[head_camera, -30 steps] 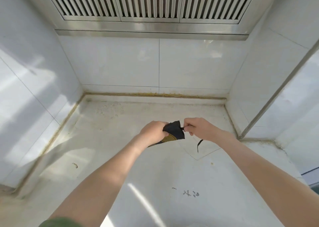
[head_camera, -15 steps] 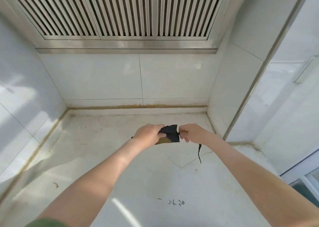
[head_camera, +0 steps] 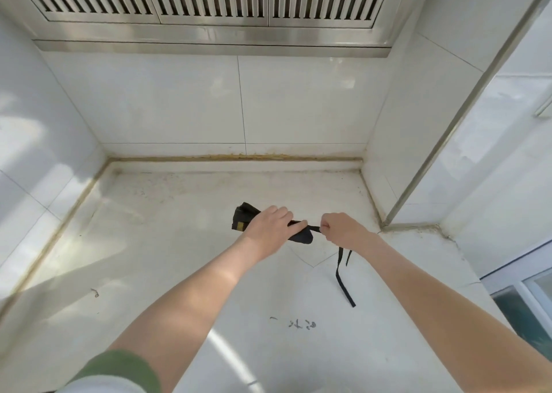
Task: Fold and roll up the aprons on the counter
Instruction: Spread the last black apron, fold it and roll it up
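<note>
A black apron [head_camera: 243, 218], rolled into a tight bundle with a yellow patch at its left end, is held above the white counter [head_camera: 179, 258]. My left hand [head_camera: 270, 224] grips the roll round its middle. My right hand [head_camera: 340, 231] pinches the apron's black strap [head_camera: 314, 228], drawn taut from the roll's right end. The loose end of the strap [head_camera: 343, 282] hangs below my right wrist toward the counter.
White tiled walls enclose the counter on the left, back and right. A steel vent hood [head_camera: 209, 7] hangs overhead. A wall corner with a metal trim [head_camera: 448, 141] juts in at the right. Small dark marks [head_camera: 301, 323] lie on the counter near me.
The roll has turned so its yellow-patched end points far left. My right hand has drawn away to the right, pulling the strap taut; more loose strap hangs down.
</note>
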Action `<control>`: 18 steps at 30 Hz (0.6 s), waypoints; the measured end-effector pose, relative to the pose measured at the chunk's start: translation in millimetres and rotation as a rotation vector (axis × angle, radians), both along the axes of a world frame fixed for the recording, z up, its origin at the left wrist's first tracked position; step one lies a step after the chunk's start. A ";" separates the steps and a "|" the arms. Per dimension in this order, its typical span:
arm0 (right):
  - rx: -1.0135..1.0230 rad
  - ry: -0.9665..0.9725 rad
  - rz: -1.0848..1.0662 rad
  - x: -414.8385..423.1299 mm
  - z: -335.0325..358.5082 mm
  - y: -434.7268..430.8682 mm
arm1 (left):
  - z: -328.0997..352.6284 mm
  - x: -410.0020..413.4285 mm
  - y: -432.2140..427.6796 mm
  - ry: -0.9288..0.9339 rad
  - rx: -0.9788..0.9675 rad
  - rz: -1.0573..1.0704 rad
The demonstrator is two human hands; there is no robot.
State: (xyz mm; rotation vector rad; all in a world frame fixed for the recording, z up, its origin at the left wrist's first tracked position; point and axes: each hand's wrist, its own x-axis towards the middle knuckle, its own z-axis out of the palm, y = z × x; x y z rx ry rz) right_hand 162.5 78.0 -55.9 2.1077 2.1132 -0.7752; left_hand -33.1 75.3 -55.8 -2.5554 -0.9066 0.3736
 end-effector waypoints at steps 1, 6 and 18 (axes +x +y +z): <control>-0.018 -0.029 0.012 -1.0 -4.0 -0.6 | -4.4 0.9 -1.3 0.049 -0.001 0.004; -0.141 0.193 -0.088 5.0 -17.6 -7.5 | -26.2 -1.1 -3.9 -0.067 -0.199 0.105; -0.100 0.423 -0.011 3.6 -5.2 -12.0 | -22.6 -22.1 -7.6 -0.713 -0.877 0.527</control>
